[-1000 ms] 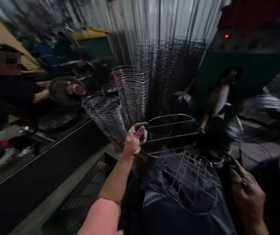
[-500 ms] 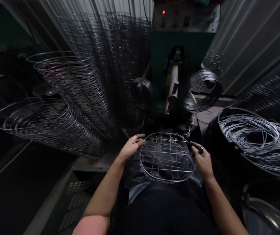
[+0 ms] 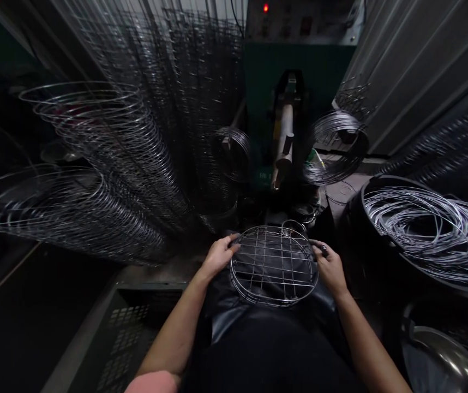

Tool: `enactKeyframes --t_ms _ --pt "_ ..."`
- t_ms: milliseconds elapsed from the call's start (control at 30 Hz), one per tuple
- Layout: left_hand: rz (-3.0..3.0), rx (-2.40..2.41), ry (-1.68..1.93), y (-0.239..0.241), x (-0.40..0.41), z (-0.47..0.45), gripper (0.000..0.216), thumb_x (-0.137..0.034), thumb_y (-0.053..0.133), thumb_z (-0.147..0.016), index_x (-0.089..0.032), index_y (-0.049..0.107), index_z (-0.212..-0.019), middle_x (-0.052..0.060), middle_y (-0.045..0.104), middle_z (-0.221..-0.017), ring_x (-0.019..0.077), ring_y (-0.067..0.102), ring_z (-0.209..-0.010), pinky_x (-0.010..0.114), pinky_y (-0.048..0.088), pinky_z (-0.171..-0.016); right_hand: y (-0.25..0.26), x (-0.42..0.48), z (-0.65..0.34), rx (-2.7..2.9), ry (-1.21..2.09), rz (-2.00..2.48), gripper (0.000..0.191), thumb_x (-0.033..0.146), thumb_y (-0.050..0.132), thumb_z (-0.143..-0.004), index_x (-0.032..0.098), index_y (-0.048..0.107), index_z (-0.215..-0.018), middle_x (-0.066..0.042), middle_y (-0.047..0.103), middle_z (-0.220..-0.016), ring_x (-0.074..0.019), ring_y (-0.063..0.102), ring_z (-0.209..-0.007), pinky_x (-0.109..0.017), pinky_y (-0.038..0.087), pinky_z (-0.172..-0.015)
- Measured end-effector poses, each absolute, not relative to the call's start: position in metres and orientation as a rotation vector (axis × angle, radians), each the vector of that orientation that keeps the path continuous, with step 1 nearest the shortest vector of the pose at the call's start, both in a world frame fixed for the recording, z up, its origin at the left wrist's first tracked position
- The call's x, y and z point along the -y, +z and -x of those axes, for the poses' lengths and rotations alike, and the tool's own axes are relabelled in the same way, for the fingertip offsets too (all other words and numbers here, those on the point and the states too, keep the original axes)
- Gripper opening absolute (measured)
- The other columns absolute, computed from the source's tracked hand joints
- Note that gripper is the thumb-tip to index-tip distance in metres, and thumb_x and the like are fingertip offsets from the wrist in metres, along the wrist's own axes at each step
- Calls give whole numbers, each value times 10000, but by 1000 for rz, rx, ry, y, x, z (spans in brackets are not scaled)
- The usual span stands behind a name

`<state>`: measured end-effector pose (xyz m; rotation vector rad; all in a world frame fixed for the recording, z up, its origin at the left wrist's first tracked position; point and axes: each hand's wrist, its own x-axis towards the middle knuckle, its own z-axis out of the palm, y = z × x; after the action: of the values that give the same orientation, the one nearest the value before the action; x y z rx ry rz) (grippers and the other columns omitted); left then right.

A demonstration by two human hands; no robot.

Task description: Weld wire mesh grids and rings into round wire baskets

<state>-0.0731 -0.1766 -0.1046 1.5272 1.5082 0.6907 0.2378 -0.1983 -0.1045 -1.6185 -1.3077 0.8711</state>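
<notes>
A round wire grill rack (image 3: 274,265) of crossed steel rods lies on the dark apron (image 3: 234,316) over my lap. My left hand (image 3: 219,256) grips its left rim, and my right hand (image 3: 328,267) holds its right rim. Both hands are curled around the wire. A small wire ring (image 3: 293,226) sticks up just beyond the rack's far edge. The rack's underside is hidden.
Tall stacks of wire rings (image 3: 95,207) lean at the left and far side. Ahead stands a green machine (image 3: 295,71) with a red lamp and wire coils. A black tub of loose wire (image 3: 418,229) sits right, above a metal bowl (image 3: 438,355). A perforated crate (image 3: 131,333) sits lower left.
My left hand has brought the barred wire frame down onto the grid, and my right hand has come onto the rim. The view has swung from tilted to level, and the rack has shifted slightly.
</notes>
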Motion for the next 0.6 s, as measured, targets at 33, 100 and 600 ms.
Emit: enactKeyframes --t_ms 33,100,600 --pt "-1540 -1520 703 -105 177 73 393 -255 550 -775 -183 618 -1155 65 658 -1157 245 603 -1069 388 417 -986 -104 199 -239 1339 870 1629 388 447 507 -789 166 679 -994 -89 703 -951 -246 637 -889 -358 499 -804" --pt "-1543 -1529 698 -105 179 74 405 -268 537 -791 -189 607 -1182 62 625 -1210 251 565 -1141 398 386 -1026 -103 201 -242 1404 870 1663 379 430 502 -798 185 676 -1028 -75 709 -932 -244 644 -878 -356 500 -797" --pt "-1492 -1498 692 -106 176 71 411 -297 517 -812 -187 596 -1200 40 563 -1271 229 508 -1213 386 343 -1075 -108 194 -247 1496 847 1740 331 380 479 -801 234 699 -1002 -37 722 -935 -241 656 -889 -354 508 -797"
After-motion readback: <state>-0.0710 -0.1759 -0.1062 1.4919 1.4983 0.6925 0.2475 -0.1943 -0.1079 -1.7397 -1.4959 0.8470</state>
